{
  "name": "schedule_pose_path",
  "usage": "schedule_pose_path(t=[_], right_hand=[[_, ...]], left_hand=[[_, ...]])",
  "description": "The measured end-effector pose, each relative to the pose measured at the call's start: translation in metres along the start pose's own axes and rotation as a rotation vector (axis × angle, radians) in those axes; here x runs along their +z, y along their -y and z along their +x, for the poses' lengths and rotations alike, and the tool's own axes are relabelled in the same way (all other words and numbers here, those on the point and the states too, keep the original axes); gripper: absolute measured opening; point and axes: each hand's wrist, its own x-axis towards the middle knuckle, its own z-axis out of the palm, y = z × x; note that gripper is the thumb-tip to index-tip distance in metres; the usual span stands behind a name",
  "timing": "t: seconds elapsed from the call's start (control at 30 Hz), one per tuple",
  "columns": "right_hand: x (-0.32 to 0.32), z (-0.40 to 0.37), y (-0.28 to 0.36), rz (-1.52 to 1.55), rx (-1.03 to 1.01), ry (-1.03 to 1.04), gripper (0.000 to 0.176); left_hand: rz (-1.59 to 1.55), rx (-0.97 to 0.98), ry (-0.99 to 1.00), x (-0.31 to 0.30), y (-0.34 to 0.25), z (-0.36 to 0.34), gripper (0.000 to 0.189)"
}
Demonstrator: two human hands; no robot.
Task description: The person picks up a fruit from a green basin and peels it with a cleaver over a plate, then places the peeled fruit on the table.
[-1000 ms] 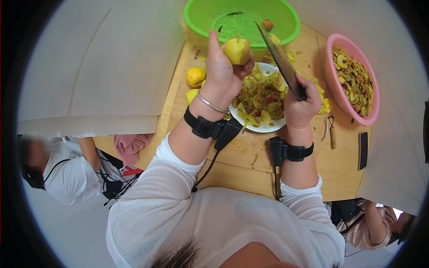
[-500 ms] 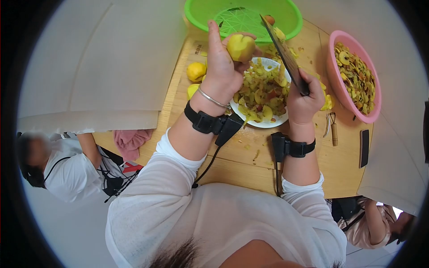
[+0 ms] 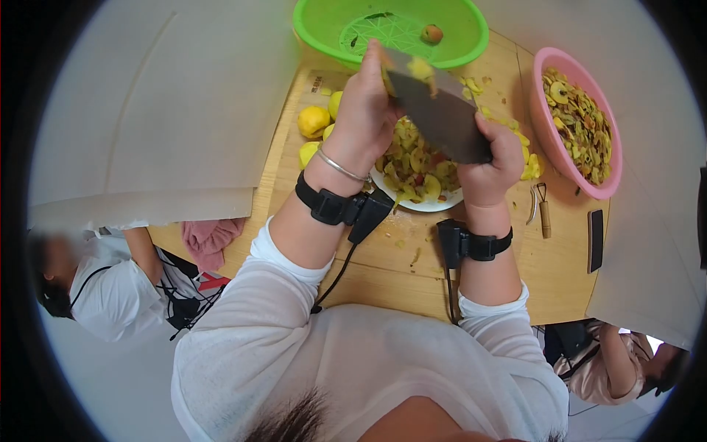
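Note:
My right hand (image 3: pixel 495 158) is wrapped round the handle end of a kitchen knife (image 3: pixel 442 118), whose broad dark blade slants up to the left. Yellow scraps cling near the blade's far end. My left hand (image 3: pixel 366 110) is raised with its thumb up at the blade's tip, closed round a peeled yellow fruit that the blade now mostly hides. Below the knife, a white plate (image 3: pixel 431 207) is heaped with peels and cut slices (image 3: pixel 416 166). Beside my left wrist lie several whole peeled fruits (image 3: pixel 314 121).
A green basin (image 3: pixel 313 51) at the back holds one reddish fruit (image 3: pixel 431 34). On the right stand a pink basin (image 3: pixel 541 121) full of peelings, a peeler (image 3: pixel 545 214) and a black phone-like slab (image 3: pixel 595 241). A pink cloth (image 3: pixel 210 241) lies left. Two other people sit beyond the partitions.
The knife has swung left and turned its flat side to view, meeting my left hand and covering the fruit held there. The view has shifted slightly.

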Motion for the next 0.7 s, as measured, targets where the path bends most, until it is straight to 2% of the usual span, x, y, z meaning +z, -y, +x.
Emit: schedule_pose_path(t=[0.03, 0.1, 0.23, 0.3, 0.53, 0.6, 0.7], right_hand=[[0.000, 0.001, 0.001, -0.001, 0.002, 0.001, 0.020], [0.000, 0.002, 0.003, -0.032, -0.132, 0.054, 0.022], [-0.001, 0.004, 0.007, -0.030, -0.167, 0.097, 0.024], [0.000, 0.003, 0.007, -0.012, -0.192, 0.085, 0.023], [0.001, 0.000, 0.005, 0.005, -0.222, 0.112, 0.030], [0.001, 0.000, 0.004, 0.004, -0.225, 0.120, 0.033], [0.000, 0.003, 0.009, 0.000, -0.219, 0.111, 0.033]], left_hand=[[0.008, -0.036, 0.049, -0.003, -0.002, -0.002, 0.049], [0.015, -0.077, 0.098, -0.004, -0.001, -0.006, 0.048], [0.141, -0.026, 0.073, -0.008, 0.003, -0.009, 0.049], [0.297, 0.075, 0.208, -0.015, 0.004, -0.007, 0.051], [0.398, 0.164, 0.222, -0.008, -0.003, -0.015, 0.052], [0.398, 0.126, 0.167, -0.003, -0.006, -0.017, 0.053], [0.329, 0.077, 0.190, -0.010, -0.001, -0.011, 0.053]])
